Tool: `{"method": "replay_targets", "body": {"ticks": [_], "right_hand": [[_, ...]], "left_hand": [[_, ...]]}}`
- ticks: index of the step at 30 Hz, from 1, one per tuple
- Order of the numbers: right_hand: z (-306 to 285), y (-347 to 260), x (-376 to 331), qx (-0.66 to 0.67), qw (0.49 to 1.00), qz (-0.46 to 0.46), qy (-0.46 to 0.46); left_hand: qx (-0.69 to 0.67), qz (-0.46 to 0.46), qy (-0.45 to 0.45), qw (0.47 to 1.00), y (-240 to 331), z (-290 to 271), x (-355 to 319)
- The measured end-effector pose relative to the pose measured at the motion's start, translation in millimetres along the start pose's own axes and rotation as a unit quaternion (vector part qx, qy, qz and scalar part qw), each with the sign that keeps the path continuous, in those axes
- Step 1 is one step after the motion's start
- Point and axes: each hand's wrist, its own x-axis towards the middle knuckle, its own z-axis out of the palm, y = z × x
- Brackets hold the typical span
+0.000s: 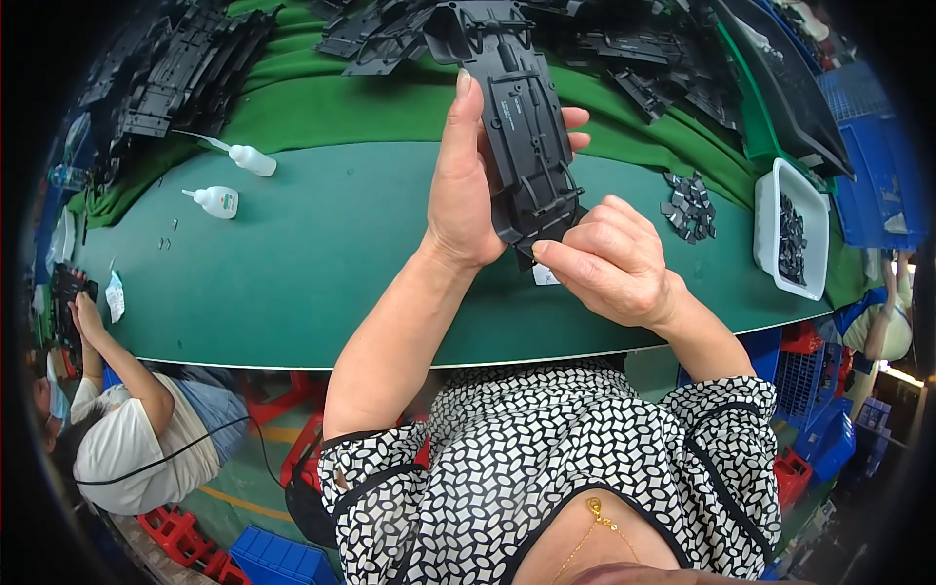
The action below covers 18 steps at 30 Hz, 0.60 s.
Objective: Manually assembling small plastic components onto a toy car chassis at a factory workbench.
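Clasped upright above the green work table (322, 253), a long black moulded plastic chassis part (526, 127) is held by the left hand (463, 185), whose thumb runs up the part's left edge while the fingertips wrap behind it and show at its right edge. The lower end of the part is pinched by the right hand (609, 263), thumb and forefinger pressed together on the bottom corner, the other fingers curled beneath. The part stands over the middle of the table, with its top end reaching toward twelve o'clock, where a heap of similar black plastic mouldings (604, 49) is spread across a green cloth (322, 97). At ten o'clock a second stack of black moulded frames (180, 68) is seen. Two small white squeeze bottles with pointed nozzles (229, 180) lie on the table at nine to ten o'clock from the hands, well apart from them. At three o'clock a small cluster of dark grey plastic clips (690, 207) lies loose on the table, and just beyond it a white rectangular tray (770, 195) holding more small dark pieces is set near the table's edge. Blue plastic crates (882, 175) are stacked at two to three o'clock. At eight o'clock, below the table's edge, another person in a white shirt (127, 439) is seated.
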Motion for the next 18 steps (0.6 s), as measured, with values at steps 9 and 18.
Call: {"method": "replay_targets", "body": {"ticks": [9,18], "right_hand": [[-0.5,0.0,-0.2,-0.001,1.0,-0.001,-0.007],[-1.7,-1.5,4.4,0.002,1.0,0.008,-0.022]], "left_hand": [[0.005,0.0,-0.004,1.0,-1.2,2.5,-1.2],[0.021,0.021,-0.003,1.0,0.9,1.0,-0.7]]}}
